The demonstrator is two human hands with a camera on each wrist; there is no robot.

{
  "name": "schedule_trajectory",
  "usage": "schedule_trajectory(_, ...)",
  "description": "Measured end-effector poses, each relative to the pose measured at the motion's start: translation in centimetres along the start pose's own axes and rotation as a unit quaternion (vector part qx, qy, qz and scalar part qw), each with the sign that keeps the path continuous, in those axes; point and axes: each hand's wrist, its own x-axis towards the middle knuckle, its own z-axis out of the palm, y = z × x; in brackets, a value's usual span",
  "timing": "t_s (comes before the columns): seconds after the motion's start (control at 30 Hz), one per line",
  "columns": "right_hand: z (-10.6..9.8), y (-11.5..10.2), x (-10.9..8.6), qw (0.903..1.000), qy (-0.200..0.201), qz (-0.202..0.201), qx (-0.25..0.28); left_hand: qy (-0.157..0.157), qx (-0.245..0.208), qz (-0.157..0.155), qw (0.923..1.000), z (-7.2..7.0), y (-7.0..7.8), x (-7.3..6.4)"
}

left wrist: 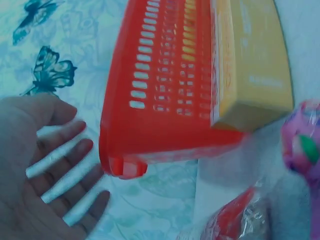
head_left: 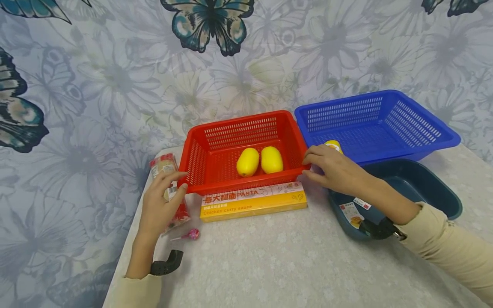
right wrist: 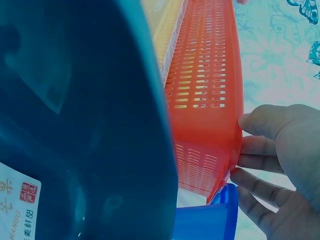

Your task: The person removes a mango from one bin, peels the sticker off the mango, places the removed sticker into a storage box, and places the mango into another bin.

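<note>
A red plastic basket (head_left: 231, 184) holds two yellow fruits (head_left: 247, 162), oblong and smooth. Beside its left end is my left hand (head_left: 159, 205), fingers spread, near the rim; the left wrist view shows a gap between this hand (left wrist: 55, 165) and the red basket (left wrist: 165, 130). At the right end, the thumb and fingertips of my right hand (head_left: 333, 169) are right at the rim. In the right wrist view the right hand (right wrist: 285, 165) has its fingers extended, thumb tip against the red rim (right wrist: 239, 100). A yellow pasta box (head_left: 254, 207) lies along the basket's front.
To the right stands a blue basket (head_left: 362, 137) with a yellow labelled item (head_left: 334, 145), partly hidden by my hand. A dark teal basin (head_left: 416, 179) sits before it, under my right forearm. Left lie a red-ended clear packet (head_left: 179, 214) and a lollipop (head_left: 194, 234). A patterned wall rises behind.
</note>
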Motion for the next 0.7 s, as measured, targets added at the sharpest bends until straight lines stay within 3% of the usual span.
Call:
schedule_trajectory(0.27,0.2,0.1,0.0,1.0,0.008,-0.005,-0.002,0.015,0.009,-0.015,0.9997,0.3,-0.4,-0.9)
schedule_trajectory(0.7,-0.5,0.1,0.0,0.9997,0.003,-0.024,-0.007,0.025,0.002,-0.07,0.9972,0.8,-1.0,-1.3)
